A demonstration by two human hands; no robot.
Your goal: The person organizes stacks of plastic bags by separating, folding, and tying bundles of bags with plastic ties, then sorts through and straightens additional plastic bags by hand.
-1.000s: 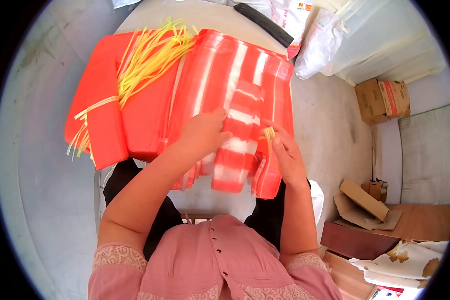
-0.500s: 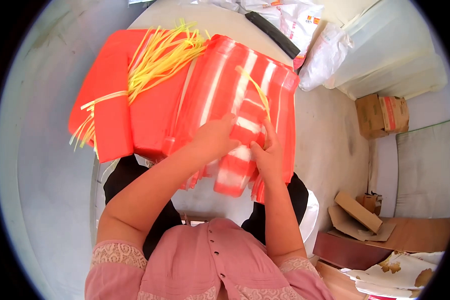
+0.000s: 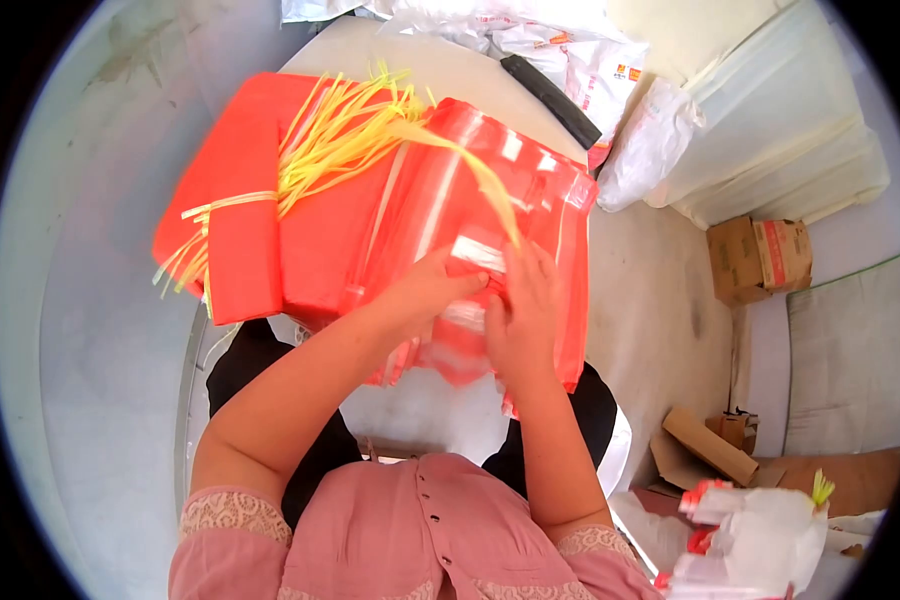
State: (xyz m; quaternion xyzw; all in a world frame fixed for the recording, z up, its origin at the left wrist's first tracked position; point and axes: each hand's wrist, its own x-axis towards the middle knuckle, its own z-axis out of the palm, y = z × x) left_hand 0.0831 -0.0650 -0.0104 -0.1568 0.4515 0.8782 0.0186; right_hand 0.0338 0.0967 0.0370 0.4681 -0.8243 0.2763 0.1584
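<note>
Head view: yellow strip (image 3: 493,188) arcs above a striped bundle (image 3: 462,340)

Clock hours run from the spot where the two hands meet. At nine, a red roll (image 3: 245,265) with a pale band around it lies along the red pile (image 3: 335,235), which fills ten. Yellow ties (image 3: 340,150) spread over that pile toward eleven.

The left hand (image 3: 420,295) comes in from eight, its thumb over the striped bundle and pointing to about three; I cannot tell whether it pinches the bundle or just presses on it. The striped bundle sits between the hands and down to six, its lower end blurred. The right hand (image 3: 520,320) comes in from five, fingertips pinching the yellow strip, thumb beside the bundle. The yellow strip curves toward eleven, its blurred end in front of the ties.

Under the hands and up to twelve and one is the striped stack (image 3: 560,215), next to the red pile. Beyond it, at one, a black tube (image 3: 550,100) lies beside white sacks (image 3: 615,90). A white bag (image 3: 655,140) is between one and two. Cardboard (image 3: 710,445) and white bundles (image 3: 760,540) with red edges are at four, a carton (image 3: 740,260) at three.
</note>
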